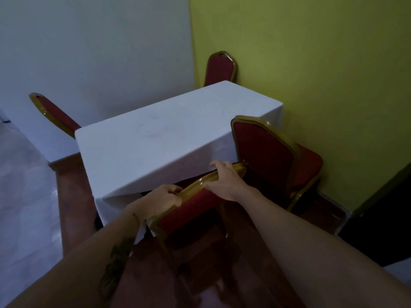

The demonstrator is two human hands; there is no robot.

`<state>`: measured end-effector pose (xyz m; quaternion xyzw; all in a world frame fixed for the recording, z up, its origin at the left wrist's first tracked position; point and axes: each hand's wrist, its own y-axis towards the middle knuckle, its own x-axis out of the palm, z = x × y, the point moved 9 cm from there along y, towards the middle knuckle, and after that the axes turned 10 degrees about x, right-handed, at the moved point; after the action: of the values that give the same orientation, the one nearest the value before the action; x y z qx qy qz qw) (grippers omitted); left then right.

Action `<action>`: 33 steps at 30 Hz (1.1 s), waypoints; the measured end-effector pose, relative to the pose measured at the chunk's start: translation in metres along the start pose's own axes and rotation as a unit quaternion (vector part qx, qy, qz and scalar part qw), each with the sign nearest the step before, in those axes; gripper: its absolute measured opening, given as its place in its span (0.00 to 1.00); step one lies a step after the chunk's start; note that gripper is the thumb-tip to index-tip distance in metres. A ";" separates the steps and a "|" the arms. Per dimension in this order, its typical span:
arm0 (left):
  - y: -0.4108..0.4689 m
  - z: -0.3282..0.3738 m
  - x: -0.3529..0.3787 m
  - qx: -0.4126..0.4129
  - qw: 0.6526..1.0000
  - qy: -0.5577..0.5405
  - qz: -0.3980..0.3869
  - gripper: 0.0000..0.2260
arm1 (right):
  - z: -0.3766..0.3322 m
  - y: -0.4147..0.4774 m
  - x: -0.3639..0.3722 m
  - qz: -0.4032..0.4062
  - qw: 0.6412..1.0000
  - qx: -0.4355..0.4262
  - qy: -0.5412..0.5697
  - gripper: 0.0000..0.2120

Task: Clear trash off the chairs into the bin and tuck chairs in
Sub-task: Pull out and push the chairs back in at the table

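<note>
A red padded chair with a gold frame (195,207) stands right in front of me, its seat hidden under the white tablecloth. My left hand (159,200) grips the left end of its backrest top. My right hand (224,181) holds the top rail further right. The table (155,138) wears a white cloth that hangs down over the chair's seat. A second red chair (273,156) stands at the table's right side, turned at an angle with its seat out from the table. No trash or bin is in view.
Two more red chairs sit at the far left (55,116) and the far end (220,70) of the table. A green wall (322,63) runs along the right, a white wall behind. A dark object (382,223) stands at the right edge. The floor is reddish-brown.
</note>
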<state>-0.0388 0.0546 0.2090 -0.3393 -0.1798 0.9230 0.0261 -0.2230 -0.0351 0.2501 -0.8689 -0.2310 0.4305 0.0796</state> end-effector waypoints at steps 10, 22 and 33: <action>0.082 0.180 0.004 0.154 0.988 0.015 0.031 0.21 | 0.111 0.008 -0.131 0.076 0.990 0.118 0.011 0.33; 0.269 0.281 0.021 0.232 0.970 0.064 0.046 0.26 | 0.173 0.108 -0.218 0.133 0.966 0.212 -0.057 0.38; 0.384 0.306 0.061 0.249 0.891 0.378 -0.010 0.13 | 0.212 0.175 -0.206 0.097 0.974 0.191 -0.081 0.16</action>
<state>-0.2519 -0.3897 0.2530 -0.6434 0.0764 0.7388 0.1854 -0.4388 -0.2992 0.2067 -0.8182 -0.0653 0.5412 0.1829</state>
